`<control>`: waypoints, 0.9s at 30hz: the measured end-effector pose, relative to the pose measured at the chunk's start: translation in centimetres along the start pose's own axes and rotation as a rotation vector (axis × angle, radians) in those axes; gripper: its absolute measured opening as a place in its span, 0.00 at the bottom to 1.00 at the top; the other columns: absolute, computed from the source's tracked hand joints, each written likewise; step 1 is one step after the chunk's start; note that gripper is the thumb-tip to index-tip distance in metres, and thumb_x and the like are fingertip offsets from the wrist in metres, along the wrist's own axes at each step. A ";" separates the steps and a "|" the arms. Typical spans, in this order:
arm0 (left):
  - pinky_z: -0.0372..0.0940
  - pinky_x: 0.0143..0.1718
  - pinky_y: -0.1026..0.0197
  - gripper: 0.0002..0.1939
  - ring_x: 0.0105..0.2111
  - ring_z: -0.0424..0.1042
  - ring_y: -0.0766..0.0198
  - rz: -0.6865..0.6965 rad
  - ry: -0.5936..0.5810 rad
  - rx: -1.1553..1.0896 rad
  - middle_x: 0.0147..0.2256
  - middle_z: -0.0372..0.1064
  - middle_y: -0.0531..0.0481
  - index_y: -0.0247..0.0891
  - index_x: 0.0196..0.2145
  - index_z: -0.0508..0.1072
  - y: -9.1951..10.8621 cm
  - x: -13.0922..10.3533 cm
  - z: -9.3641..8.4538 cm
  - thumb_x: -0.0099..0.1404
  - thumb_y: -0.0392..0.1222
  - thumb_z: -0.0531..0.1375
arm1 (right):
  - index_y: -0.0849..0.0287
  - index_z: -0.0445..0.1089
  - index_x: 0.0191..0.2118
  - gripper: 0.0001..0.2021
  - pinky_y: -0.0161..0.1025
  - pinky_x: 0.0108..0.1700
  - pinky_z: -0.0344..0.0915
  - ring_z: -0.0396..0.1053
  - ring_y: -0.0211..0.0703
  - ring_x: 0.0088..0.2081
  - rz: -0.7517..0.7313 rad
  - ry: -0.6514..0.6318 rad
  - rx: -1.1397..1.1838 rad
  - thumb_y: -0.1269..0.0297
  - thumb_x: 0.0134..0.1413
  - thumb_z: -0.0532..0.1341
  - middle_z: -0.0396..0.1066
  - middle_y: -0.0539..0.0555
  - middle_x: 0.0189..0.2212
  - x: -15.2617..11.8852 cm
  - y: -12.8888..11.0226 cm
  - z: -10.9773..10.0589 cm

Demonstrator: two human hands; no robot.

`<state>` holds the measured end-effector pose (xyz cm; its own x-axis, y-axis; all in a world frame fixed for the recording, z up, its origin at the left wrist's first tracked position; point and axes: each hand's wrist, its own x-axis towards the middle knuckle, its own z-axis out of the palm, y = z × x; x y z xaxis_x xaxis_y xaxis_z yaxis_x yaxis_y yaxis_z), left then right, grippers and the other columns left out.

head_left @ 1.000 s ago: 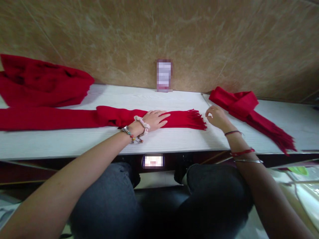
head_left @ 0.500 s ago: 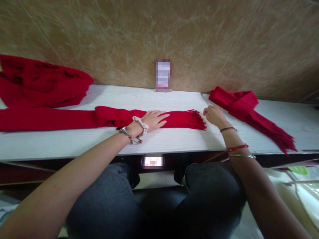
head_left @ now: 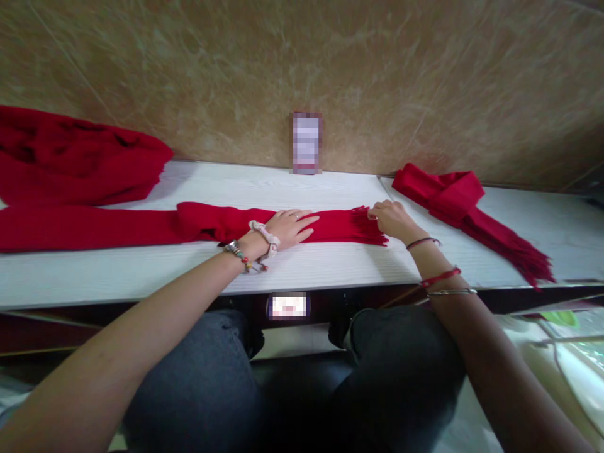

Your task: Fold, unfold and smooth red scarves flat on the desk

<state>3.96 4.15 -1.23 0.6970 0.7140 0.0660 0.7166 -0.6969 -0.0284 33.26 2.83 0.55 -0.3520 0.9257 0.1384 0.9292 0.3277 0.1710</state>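
Note:
A long red scarf [head_left: 330,226] lies flat across the white table [head_left: 330,267], its fringed end towards the right. On it rests my left hand [head_left: 289,228], palm down with the fingers spread. My right hand [head_left: 389,220] is at the upper part of the fringe, fingers bent together in a pinch; what is between the fingertips is too small to make out. The scarf is bunched and raised a little just left of my left wrist.
A heap of red cloth [head_left: 85,157] lies at the back left. A folded red scarf [head_left: 453,201] with a fringe lies at the right. A blurred upright card [head_left: 306,143] stands by the marbled wall [head_left: 212,82].
My right hand has moved left, from beside the scarf's end onto its fringe. My left hand stays in place on the scarf. The view has shifted slightly.

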 end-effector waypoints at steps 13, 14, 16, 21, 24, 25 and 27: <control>0.49 0.57 0.55 0.24 0.59 0.53 0.59 -0.006 -0.001 -0.009 0.61 0.51 0.50 0.44 0.61 0.54 0.0 0.0 0.0 0.69 0.48 0.42 | 0.59 0.72 0.36 0.16 0.44 0.40 0.54 0.62 0.49 0.41 -0.033 -0.017 0.022 0.77 0.49 0.49 0.69 0.60 0.38 0.5 -0.6 0.8; 0.49 0.57 0.55 0.24 0.59 0.53 0.59 -0.008 0.001 -0.013 0.61 0.51 0.50 0.44 0.60 0.54 0.0 0.0 0.0 0.69 0.48 0.42 | 0.59 0.72 0.34 0.15 0.44 0.40 0.55 0.62 0.50 0.41 0.022 -0.016 -0.012 0.77 0.49 0.50 0.69 0.60 0.38 -0.1 0.3 0.8; 0.49 0.57 0.55 0.24 0.58 0.53 0.59 -0.008 0.004 -0.020 0.61 0.51 0.50 0.45 0.60 0.55 0.0 0.0 -0.1 0.69 0.48 0.42 | 0.60 0.72 0.33 0.15 0.45 0.40 0.55 0.63 0.51 0.41 0.113 0.023 -0.013 0.78 0.46 0.50 0.69 0.61 0.38 -1.1 1.7 0.7; 0.49 0.56 0.55 0.23 0.58 0.53 0.59 -0.021 -0.001 -0.024 0.61 0.51 0.51 0.46 0.60 0.55 -0.1 0.2 0.0 0.69 0.49 0.42 | 0.58 0.71 0.42 0.21 0.42 0.45 0.57 0.62 0.46 0.46 -0.056 0.114 0.183 0.80 0.46 0.48 0.67 0.58 0.43 -0.3 -0.3 0.3; 0.49 0.57 0.55 0.24 0.58 0.53 0.59 -0.010 0.008 -0.009 0.61 0.51 0.50 0.44 0.60 0.54 -0.2 0.2 0.1 0.69 0.49 0.42 | 0.57 0.69 0.45 0.22 0.43 0.45 0.57 0.61 0.47 0.46 -0.133 0.045 0.195 0.80 0.48 0.48 0.67 0.58 0.45 1.2 -2.6 0.6; 0.49 0.57 0.55 0.24 0.58 0.53 0.59 0.000 0.010 -0.004 0.61 0.51 0.50 0.43 0.61 0.54 -0.2 0.2 0.1 0.69 0.48 0.41 | 0.58 0.69 0.45 0.21 0.43 0.45 0.57 0.61 0.47 0.46 -0.127 0.027 0.185 0.79 0.49 0.47 0.67 0.58 0.45 1.5 -2.8 0.8; 0.50 0.56 0.56 0.24 0.58 0.53 0.59 0.010 0.009 0.005 0.61 0.50 0.50 0.44 0.61 0.54 -0.2 0.1 0.2 0.69 0.48 0.41 | 0.58 0.69 0.45 0.20 0.43 0.44 0.57 0.62 0.47 0.45 -0.093 0.008 0.146 0.79 0.50 0.48 0.67 0.58 0.45 1.5 -2.2 1.1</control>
<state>3.89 4.41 -1.37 0.7040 0.7063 0.0744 0.7097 -0.7037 -0.0340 30.78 3.67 -0.65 -0.4374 0.8888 0.1368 0.8990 0.4362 0.0400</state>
